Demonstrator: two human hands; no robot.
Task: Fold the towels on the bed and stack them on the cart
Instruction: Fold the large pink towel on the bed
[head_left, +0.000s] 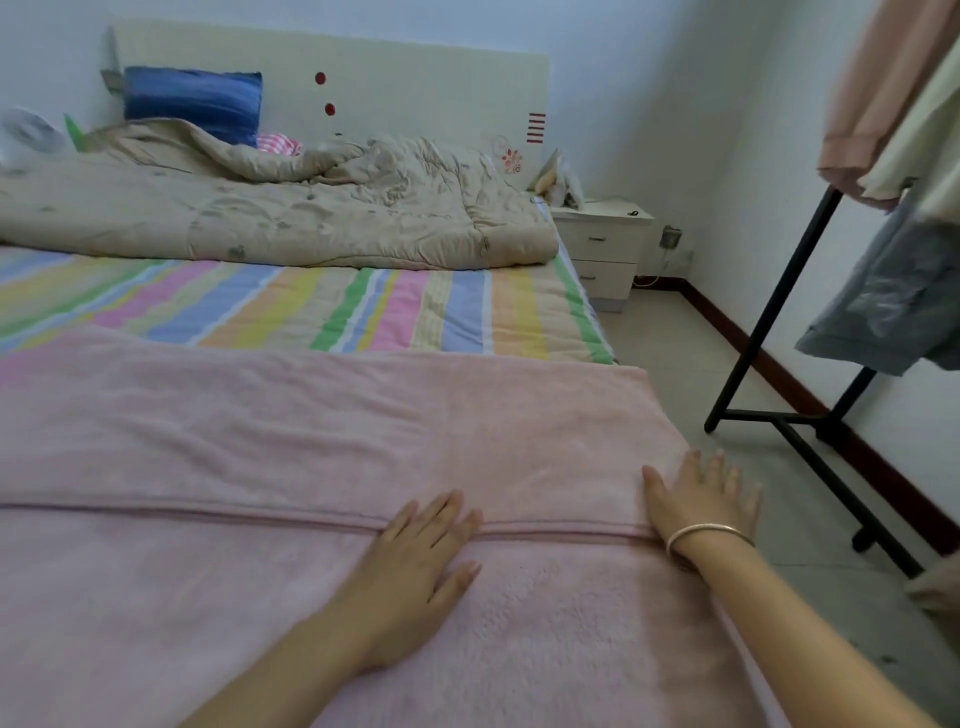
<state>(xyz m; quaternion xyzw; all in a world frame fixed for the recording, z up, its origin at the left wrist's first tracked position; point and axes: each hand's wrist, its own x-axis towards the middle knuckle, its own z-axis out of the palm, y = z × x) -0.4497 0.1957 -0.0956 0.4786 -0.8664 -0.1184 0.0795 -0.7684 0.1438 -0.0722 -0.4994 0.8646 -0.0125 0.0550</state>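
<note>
Flat on pink towel (311, 431): 2 hands.

The pink towel (311, 441) ran off left and bottom edges; hanging clothes (893, 104) were cut off at right; a dark item (632, 213) on the nightstand (597, 240) was too small to tell.

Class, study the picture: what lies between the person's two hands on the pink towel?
Only bare pink towel, crossed by its raised edge, lies between the left hand and right hand, as the head view shows.
</note>
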